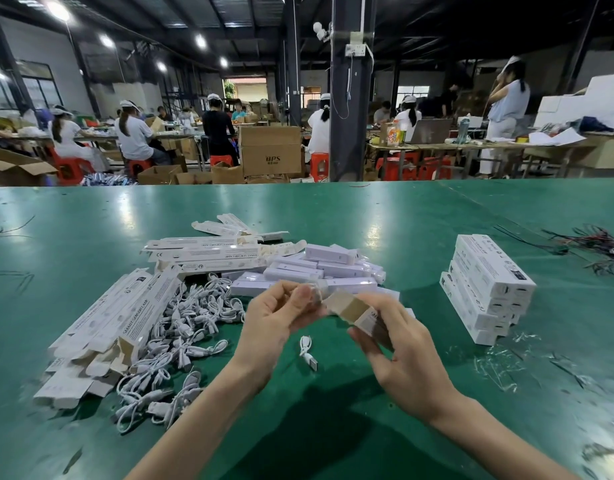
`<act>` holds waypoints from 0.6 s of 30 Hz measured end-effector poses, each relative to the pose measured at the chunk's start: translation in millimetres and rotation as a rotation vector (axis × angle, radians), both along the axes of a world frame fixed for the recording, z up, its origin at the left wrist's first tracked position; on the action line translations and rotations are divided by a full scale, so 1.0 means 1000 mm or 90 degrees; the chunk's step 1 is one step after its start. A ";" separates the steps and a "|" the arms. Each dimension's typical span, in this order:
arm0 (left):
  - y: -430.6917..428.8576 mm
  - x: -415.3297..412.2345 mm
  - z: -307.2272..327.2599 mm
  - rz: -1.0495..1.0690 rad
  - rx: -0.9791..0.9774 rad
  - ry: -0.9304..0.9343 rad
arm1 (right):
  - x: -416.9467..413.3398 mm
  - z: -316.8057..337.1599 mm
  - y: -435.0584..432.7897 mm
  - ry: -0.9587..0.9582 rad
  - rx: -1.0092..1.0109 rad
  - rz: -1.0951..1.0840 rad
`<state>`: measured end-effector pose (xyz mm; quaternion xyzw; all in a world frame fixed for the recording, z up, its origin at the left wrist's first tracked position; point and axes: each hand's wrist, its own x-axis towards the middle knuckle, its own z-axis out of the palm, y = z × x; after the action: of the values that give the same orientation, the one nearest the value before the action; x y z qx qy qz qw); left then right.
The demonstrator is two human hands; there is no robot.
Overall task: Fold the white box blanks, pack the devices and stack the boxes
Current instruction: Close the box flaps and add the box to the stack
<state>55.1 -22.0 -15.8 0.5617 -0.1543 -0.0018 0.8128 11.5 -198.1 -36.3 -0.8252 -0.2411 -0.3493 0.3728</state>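
My right hand (399, 344) grips a white box (359, 313) with its brown open end turned toward the left. My left hand (279, 318) holds a white device (316, 294) at that open end; blur hides how far in it sits. A single white cable (308, 351) lies on the green table (333, 427) below my hands. Flat white box blanks (118, 327) are heaped at the left, a tangle of white cables (181, 341) lies beside them, and loose white devices (319, 268) pile up behind my hands. Packed boxes (485, 289) stand stacked at the right.
More box blanks (212, 247) lie at the back of the pile. Scraps of clear wrap (499, 365) litter the table at the right, and dark wires (596, 247) lie at the far right. People sit at benches beyond the table's far edge.
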 end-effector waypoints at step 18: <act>-0.006 -0.013 -0.010 0.283 0.354 -0.569 | 0.001 0.003 -0.001 0.010 -0.190 -0.111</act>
<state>42.3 -28.4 -25.6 0.7196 -0.3547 0.3664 0.4712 12.6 -199.6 -33.2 -0.8919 -0.2146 -0.3343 0.2162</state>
